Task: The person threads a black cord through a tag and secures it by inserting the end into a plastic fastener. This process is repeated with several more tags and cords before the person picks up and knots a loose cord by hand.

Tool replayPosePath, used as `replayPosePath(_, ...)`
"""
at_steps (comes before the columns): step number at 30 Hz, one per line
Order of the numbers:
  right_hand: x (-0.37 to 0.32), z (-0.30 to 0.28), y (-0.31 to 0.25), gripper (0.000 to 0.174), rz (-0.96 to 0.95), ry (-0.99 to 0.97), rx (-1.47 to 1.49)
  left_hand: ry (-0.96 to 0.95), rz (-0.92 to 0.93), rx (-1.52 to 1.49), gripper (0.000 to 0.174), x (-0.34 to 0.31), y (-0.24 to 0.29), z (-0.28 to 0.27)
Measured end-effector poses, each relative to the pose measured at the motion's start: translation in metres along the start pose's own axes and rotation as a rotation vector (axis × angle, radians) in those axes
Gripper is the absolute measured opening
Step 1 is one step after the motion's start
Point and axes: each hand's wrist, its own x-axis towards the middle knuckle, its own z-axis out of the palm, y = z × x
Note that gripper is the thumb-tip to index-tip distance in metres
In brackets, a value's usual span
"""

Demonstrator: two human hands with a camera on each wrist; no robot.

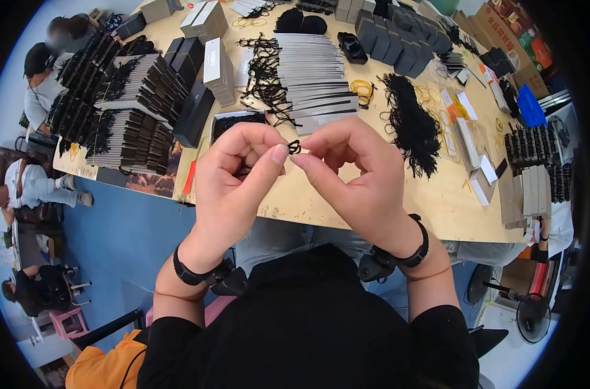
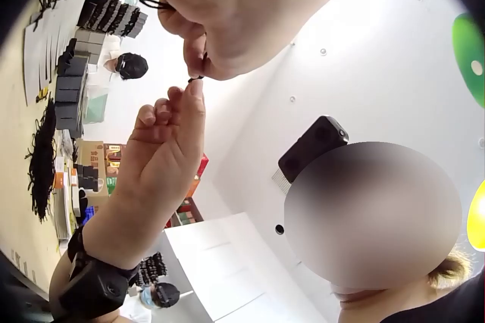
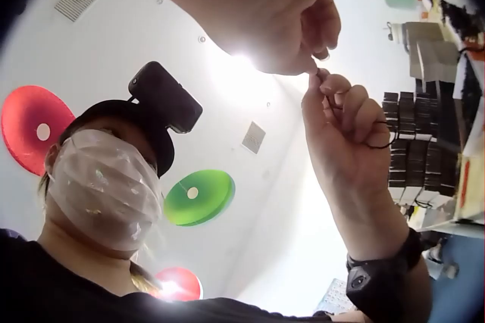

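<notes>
A small loop of black cord (image 1: pixel 294 148) is pinched between both hands above the table's near edge. The left hand (image 1: pixel 238 175) holds it at thumb and forefinger, its other fingers curled. From the opposite side the right hand (image 1: pixel 363 172) pinches the cord with thumb and forefinger. In the left wrist view a black cord loop (image 2: pixel 155 4) sticks out from the left hand (image 2: pixel 235 12). Dark cord (image 3: pixel 379 143) trails from the left hand (image 3: pixel 345 141) in the right wrist view. Part of the cord is hidden within the fingers.
Behind the hands lie a row of grey cards (image 1: pixel 317 84) with black cords and an open box (image 1: pixel 225 123) of black pieces. A black cord pile (image 1: pixel 408 123) lies right. Stacked corded cards (image 1: pixel 129 139) and a dark box (image 1: pixel 194 117) stand left. Other people sit farther left.
</notes>
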Motion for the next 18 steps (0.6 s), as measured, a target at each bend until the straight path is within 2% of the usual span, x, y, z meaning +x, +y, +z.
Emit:
replayPosePath(4, 0.003, -0.006, -0.005, 0.011, 0.144, -0.077, 0.093, 0.003, 0.002, -0.007, 0.008, -0.001, 0.001, 0.000)
replayPosePath(6, 0.005, -0.005, -0.004, 0.009, 0.260, -0.121, 0.297, -0.003, 0.004, 0.005, 0.008, -0.001, 0.000, -0.001)
replayPosePath(10, 0.006, -0.002, 0.003, 0.009, 0.265, -0.095, 0.403, -0.017, 0.007, 0.015, 0.007, -0.001, -0.001, -0.001)
replayPosePath(14, 0.007, -0.004, 0.007, 0.008, 0.274, -0.157, 0.403, -0.019, 0.024, 0.076, 0.008, -0.001, -0.002, -0.003)
replayPosePath(17, 0.007, -0.004, 0.008, 0.009, 0.275, -0.171, 0.402, -0.018, 0.103, 0.215, 0.011, -0.001, -0.001, -0.003)
replayPosePath(18, 0.007, -0.004, 0.008, 0.009, 0.275, -0.178, 0.391, -0.011, 0.178, 0.323, 0.012, 0.000, -0.003, -0.006)
